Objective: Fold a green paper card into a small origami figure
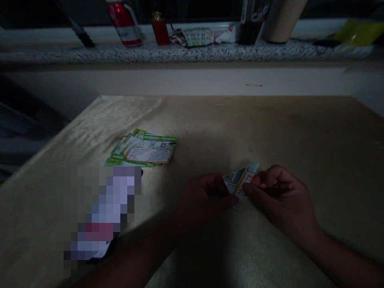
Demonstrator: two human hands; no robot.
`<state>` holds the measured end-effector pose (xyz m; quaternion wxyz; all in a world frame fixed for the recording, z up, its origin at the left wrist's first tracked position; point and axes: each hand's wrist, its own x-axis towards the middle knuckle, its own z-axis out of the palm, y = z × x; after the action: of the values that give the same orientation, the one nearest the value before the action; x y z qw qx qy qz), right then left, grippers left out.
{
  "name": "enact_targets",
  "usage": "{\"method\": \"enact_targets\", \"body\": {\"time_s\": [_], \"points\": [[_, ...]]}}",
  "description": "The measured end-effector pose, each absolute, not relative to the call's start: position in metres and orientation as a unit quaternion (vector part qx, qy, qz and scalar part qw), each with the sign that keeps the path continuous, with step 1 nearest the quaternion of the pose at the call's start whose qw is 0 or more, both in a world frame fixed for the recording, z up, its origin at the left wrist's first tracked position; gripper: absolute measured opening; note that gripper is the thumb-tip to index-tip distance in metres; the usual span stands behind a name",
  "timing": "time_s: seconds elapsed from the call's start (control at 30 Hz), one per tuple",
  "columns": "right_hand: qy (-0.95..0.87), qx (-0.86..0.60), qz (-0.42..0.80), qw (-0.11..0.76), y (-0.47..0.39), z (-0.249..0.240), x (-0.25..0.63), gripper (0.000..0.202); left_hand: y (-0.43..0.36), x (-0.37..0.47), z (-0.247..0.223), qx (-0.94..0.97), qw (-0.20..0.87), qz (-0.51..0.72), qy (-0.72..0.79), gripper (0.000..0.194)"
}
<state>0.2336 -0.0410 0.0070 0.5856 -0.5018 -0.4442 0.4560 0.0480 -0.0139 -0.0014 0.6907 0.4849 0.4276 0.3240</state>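
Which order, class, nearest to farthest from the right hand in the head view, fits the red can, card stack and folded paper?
1. Folded paper: pinched by the right hand.
2. Card stack: on the table, to the left.
3. Red can: on the sill, beyond the table.

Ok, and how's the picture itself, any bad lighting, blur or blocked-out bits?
Head view: dim overall, a dark shadow on the table below the left hand; head view: small print on the folded paper too soft to read; head view: coarse pixel blocks over most of the phone-like object, and the yellow item blurred.
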Motion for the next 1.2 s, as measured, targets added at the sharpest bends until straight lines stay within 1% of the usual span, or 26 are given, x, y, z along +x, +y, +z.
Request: {"method": "enact_targets", "body": {"time_s": [0.17,0.23,0.3,0.4,0.57,0.63,0.77,0.93,1.03,1.2], "points": [[-0.423,-0.494,0.475,0.593,-0.04,0.006,0.235,0.035,-0.016,0.048,-0.004,0.452,0.687,0.385,0.419,0.032],[-0.408,-0.488,0.502,0.587,-0.04,0.006,0.236,0.039,-0.017,0.048,-0.001,0.438,0.67,0.414,0.433,0.035],[-0.404,-0.491,0.519,0.571,-0.041,0.007,0.237,0.044,-0.017,0.048,0.003,0.421,0.653,0.445,0.445,0.035],[-0.424,-0.517,0.511,0.54,-0.042,0.009,0.238,0.048,-0.016,0.048,0.008,0.393,0.646,0.477,0.448,0.038],[-0.466,-0.538,0.492,0.501,-0.042,0.013,0.237,0.043,-0.014,0.047,0.014,0.374,0.65,0.486,0.448,0.044],[-0.473,-0.538,0.487,0.5,-0.042,0.014,0.237,0.042,-0.014,0.048,0.015,0.379,0.644,0.486,0.452,0.04],[-0.459,-0.54,0.478,0.519,-0.042,0.016,0.237,0.046,-0.016,0.049,0.012,0.415,0.611,0.491,0.462,0.028],[-0.454,-0.544,0.467,0.529,-0.042,0.014,0.237,0.047,-0.022,0.045,0.005,0.544,0.478,0.507,0.468,0.013],[-0.459,-0.541,0.462,0.532,-0.042,0.013,0.237,0.045,-0.023,0.043,0.003,0.594,0.432,0.502,0.456,0.011],[-0.458,-0.532,0.46,0.544,-0.043,0.016,0.236,0.046,-0.023,0.044,0.004,0.589,0.436,0.478,0.484,0.012]]}}
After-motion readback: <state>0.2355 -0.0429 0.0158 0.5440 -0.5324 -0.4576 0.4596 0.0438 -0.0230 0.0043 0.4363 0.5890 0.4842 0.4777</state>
